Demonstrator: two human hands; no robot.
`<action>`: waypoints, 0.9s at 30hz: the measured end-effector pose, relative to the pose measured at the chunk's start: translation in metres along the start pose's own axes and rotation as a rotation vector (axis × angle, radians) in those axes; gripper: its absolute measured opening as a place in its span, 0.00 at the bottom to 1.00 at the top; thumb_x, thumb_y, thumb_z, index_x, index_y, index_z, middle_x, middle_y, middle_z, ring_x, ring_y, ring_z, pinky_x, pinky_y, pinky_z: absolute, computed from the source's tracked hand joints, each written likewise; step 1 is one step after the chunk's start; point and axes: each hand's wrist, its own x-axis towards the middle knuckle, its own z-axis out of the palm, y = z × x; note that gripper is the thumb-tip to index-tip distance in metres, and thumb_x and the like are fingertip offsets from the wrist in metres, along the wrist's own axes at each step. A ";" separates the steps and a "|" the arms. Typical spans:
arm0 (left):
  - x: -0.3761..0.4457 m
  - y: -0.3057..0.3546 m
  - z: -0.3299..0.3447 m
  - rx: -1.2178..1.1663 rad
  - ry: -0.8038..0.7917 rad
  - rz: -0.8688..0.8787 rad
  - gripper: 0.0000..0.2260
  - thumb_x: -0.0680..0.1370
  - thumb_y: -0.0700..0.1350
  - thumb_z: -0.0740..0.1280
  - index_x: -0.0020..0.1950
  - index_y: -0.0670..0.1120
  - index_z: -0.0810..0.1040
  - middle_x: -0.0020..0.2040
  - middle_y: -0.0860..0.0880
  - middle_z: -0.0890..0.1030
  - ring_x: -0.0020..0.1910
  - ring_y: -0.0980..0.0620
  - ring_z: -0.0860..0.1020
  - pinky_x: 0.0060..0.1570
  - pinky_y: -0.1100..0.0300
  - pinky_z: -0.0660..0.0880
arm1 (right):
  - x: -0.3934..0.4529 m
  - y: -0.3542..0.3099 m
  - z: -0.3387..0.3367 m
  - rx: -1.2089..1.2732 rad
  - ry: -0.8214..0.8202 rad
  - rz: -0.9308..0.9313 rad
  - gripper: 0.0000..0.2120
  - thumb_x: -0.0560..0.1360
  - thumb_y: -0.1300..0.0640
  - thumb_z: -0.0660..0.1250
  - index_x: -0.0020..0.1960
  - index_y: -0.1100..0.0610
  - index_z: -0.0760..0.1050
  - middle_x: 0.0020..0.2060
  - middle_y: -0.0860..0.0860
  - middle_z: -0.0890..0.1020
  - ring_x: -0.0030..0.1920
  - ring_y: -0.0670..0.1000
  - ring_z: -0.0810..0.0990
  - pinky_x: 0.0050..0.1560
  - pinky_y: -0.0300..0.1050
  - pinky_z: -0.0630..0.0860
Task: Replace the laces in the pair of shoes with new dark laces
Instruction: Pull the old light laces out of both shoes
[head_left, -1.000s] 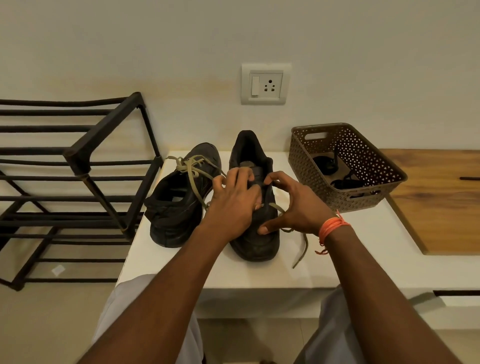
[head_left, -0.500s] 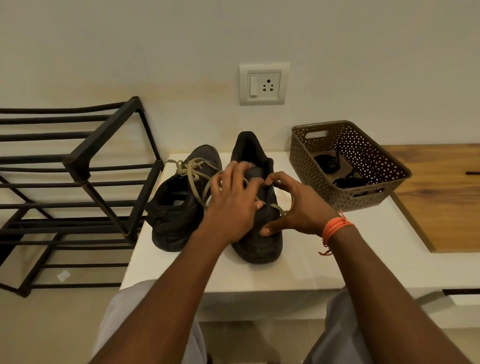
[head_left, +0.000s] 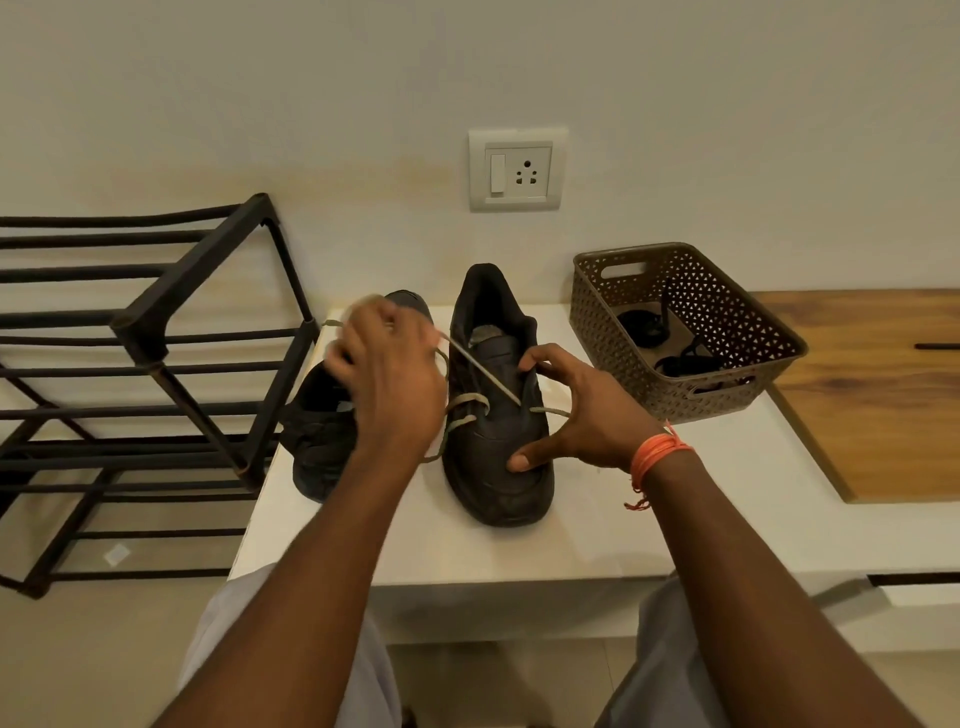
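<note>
I see my left hand (head_left: 387, 384) pinching the old tan lace (head_left: 485, 376) and drawing it up and left from the right shoe (head_left: 498, 415), whose long axis runs near to far. My right hand (head_left: 576, 410), fingers spread, steadies that shoe. Two shoes stand on the desk (head_left: 649, 509); dark laces lie in one basket (head_left: 691, 332), far right.

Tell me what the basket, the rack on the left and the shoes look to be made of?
The basket looks like moulded brown plastic, with a punched lattice wall and cut handles. The rack seems painted black metal: thin bars, worn rusty spots at joints. The shoes appear dark, smooth leather or imitation with a dull sheen; I cannot tell which.
</note>
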 end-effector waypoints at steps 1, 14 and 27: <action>0.004 -0.007 -0.006 -0.054 0.091 -0.104 0.09 0.78 0.42 0.63 0.58 0.46 0.73 0.68 0.42 0.64 0.71 0.42 0.59 0.66 0.46 0.57 | 0.000 0.000 0.000 0.000 -0.002 0.002 0.39 0.56 0.52 0.84 0.62 0.46 0.67 0.68 0.47 0.72 0.68 0.53 0.70 0.61 0.43 0.67; -0.019 0.021 0.011 0.038 -0.334 0.435 0.09 0.78 0.55 0.63 0.53 0.57 0.80 0.75 0.53 0.59 0.75 0.48 0.47 0.69 0.46 0.44 | 0.001 0.002 0.001 -0.025 -0.002 -0.015 0.39 0.55 0.52 0.84 0.61 0.46 0.68 0.66 0.46 0.74 0.66 0.53 0.72 0.60 0.44 0.70; 0.002 -0.006 -0.006 -0.030 0.193 -0.073 0.09 0.79 0.41 0.64 0.58 0.41 0.74 0.63 0.39 0.69 0.62 0.42 0.68 0.59 0.50 0.67 | 0.004 -0.003 0.002 -0.032 0.002 -0.006 0.40 0.56 0.51 0.84 0.62 0.46 0.68 0.68 0.47 0.72 0.66 0.52 0.71 0.60 0.41 0.67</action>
